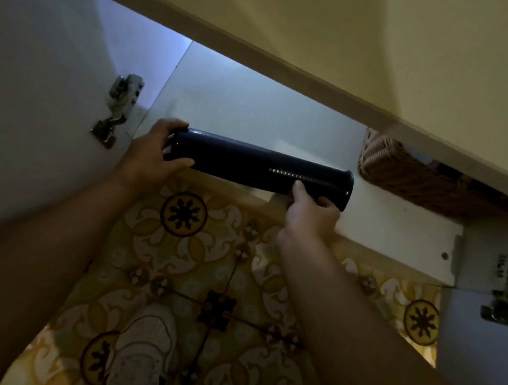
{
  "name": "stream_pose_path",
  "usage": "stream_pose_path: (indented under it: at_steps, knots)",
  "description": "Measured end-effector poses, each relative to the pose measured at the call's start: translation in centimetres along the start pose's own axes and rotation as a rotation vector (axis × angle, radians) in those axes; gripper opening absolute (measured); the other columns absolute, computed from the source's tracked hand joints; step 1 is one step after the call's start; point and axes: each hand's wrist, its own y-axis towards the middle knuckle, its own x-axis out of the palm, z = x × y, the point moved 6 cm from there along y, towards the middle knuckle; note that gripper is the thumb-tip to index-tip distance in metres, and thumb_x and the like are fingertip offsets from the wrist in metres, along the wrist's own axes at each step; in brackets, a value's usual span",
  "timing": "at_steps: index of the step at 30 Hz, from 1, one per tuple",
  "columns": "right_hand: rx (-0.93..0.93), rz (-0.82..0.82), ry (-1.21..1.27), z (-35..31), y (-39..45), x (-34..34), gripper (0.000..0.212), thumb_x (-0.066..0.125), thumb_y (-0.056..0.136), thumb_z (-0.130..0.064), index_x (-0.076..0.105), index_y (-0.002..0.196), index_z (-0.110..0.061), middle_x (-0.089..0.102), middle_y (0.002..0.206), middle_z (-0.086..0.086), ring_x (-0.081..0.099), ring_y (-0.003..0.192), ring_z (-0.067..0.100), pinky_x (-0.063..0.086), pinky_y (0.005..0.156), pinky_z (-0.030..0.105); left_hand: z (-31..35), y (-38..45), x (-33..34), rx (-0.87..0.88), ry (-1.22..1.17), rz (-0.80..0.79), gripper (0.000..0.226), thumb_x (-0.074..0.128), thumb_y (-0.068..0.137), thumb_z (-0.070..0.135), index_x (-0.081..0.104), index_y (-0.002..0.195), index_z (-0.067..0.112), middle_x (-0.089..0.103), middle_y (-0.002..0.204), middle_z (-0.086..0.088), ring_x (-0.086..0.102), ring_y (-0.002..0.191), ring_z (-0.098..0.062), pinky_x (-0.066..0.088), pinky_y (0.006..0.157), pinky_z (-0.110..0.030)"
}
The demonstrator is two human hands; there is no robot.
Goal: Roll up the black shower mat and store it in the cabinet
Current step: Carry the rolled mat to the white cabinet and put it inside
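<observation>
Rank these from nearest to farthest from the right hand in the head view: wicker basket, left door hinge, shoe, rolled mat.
1. rolled mat: in the right hand's grip, at the cabinet opening.
2. wicker basket: inside the cabinet, up and to the right.
3. shoe and left door hinge: shoe below on the tiles, hinge far left; too close to call.

A woven wicker basket sits at the right, partly hidden under a cream overhanging edge. Its contents cannot be made out. Metal hinges are mounted on two open door panels, one hinge at the left and one at the right. The floor is tiled in a yellow, white and dark ornamental pattern with round medallions. A pale shoe rests on the tiles at bottom centre. Lighting is dim.
</observation>
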Motion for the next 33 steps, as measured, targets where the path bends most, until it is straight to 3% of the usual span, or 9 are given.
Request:
stream_pose_path:
  at_steps: [6, 9, 11, 13, 16, 20, 24, 28, 33]
  knots:
    - [-0.117, -0.226, -0.016, -2.6, -2.0, 4.7, 0.06, 0.076, 0.079, -0.02, 0.05, 0.133, -0.019, 0.061, 0.125, 0.0, 0.058, 0.103, 0.009, 0.043, 0.076, 0.016, -0.4, -0.9, 0.5, 0.067, -0.002, 0.126, 0.058, 0.076, 0.08, 0.019, 0.043, 0.128, 0.025, 0.05, 0.125, 0.003, 0.053, 0.118, -0.017, 0.049, 0.096, -0.035]
    - [-0.149, -0.37, -0.063, -2.6, -2.5, 7.2, 0.072, 0.074, 0.081, -0.015, 0.037, 0.143, -0.018, 0.046, 0.145, 0.008, 0.045, 0.13, 0.017, 0.041, 0.103, 0.03, 0.2, -1.5, 0.9, 0.101, -0.008, 0.225, 0.058, 0.078, 0.078, 0.016, 0.047, 0.126, 0.012, 0.05, 0.123, 0.002, 0.051, 0.115, -0.013, 0.046, 0.093, -0.021]
    - [-0.147, -0.432, -0.03, -2.3, -2.6, 8.5, 0.081, 0.074, 0.08, -0.01, 0.029, 0.147, -0.021, 0.037, 0.151, 0.009, 0.037, 0.137, 0.02, 0.041, 0.107, 0.041, 0.5, -2.2, 0.9, 0.113, 0.0, 0.282, 0.055, 0.079, 0.077, 0.016, 0.048, 0.122, 0.009, 0.051, 0.12, 0.002, 0.051, 0.111, -0.008, 0.042, 0.088, -0.01]
    - [-0.143, -0.481, 0.014, -2.1, -2.6, 9.9, 0.086, 0.074, 0.079, -0.007, 0.026, 0.148, -0.023, 0.032, 0.154, 0.01, 0.034, 0.139, 0.021, 0.042, 0.107, 0.044, 0.6, -3.0, 1.2, 0.096, -0.001, 0.323, 0.052, 0.079, 0.076, 0.016, 0.049, 0.118, 0.009, 0.05, 0.118, 0.001, 0.049, 0.107, -0.007, 0.041, 0.085, -0.008]
    - [-0.178, -0.616, 0.007, -2.2, -3.7, 12.8, 0.087, 0.073, 0.079, -0.005, 0.024, 0.149, -0.016, 0.032, 0.153, 0.014, 0.035, 0.138, 0.022, 0.038, 0.11, 0.043, 0.4, -4.0, 2.0, 0.0, 0.012, 0.408, 0.051, 0.08, 0.073, 0.02, 0.048, 0.111, 0.013, 0.045, 0.117, -0.001, 0.049, 0.106, -0.015, 0.044, 0.086, -0.023]
    - [-0.377, -0.646, -0.317, -1.2, -5.9, 15.0, 0.082, 0.078, 0.076, -0.021, 0.035, 0.145, -0.017, 0.047, 0.145, 0.008, 0.047, 0.129, 0.019, 0.042, 0.106, 0.038, 0.3, -4.1, 2.3, -0.165, -0.077, 0.531, 0.051, 0.081, 0.069, 0.03, 0.042, 0.1, 0.022, 0.043, 0.115, -0.005, 0.053, 0.096, -0.019, 0.049, 0.075, -0.027]
    - [-0.586, -0.634, -0.598, 0.2, -7.6, 15.2, 0.09, 0.077, 0.074, -0.04, 0.031, 0.147, -0.017, 0.045, 0.147, 0.006, 0.045, 0.13, 0.02, 0.041, 0.104, 0.032, 0.9, -4.0, 2.5, -0.23, -0.114, 0.603, 0.047, 0.078, 0.072, 0.031, 0.045, 0.102, 0.016, 0.045, 0.119, -0.009, 0.056, 0.096, -0.022, 0.051, 0.069, -0.026]
    - [-0.575, -0.665, -0.57, 0.7, -7.3, 15.2, 0.088, 0.075, 0.078, -0.035, 0.026, 0.149, -0.018, 0.04, 0.15, 0.007, 0.04, 0.134, 0.023, 0.039, 0.108, 0.037, 0.5, -4.6, 2.9, -0.184, -0.118, 0.543, 0.05, 0.074, 0.075, 0.034, 0.048, 0.111, 0.011, 0.046, 0.121, -0.011, 0.055, 0.102, -0.024, 0.055, 0.081, -0.04]
    - [-0.491, -0.789, -0.479, 0.9, -6.7, 16.3, 0.086, 0.073, 0.081, -0.024, 0.022, 0.15, -0.017, 0.035, 0.153, 0.009, 0.035, 0.138, 0.025, 0.038, 0.109, 0.043, 0.9, -3.6, 2.2, -0.142, -0.005, 0.553, 0.046, 0.069, 0.077, 0.038, 0.048, 0.11, 0.014, 0.044, 0.124, -0.009, 0.053, 0.101, -0.023, 0.055, 0.082, -0.04]
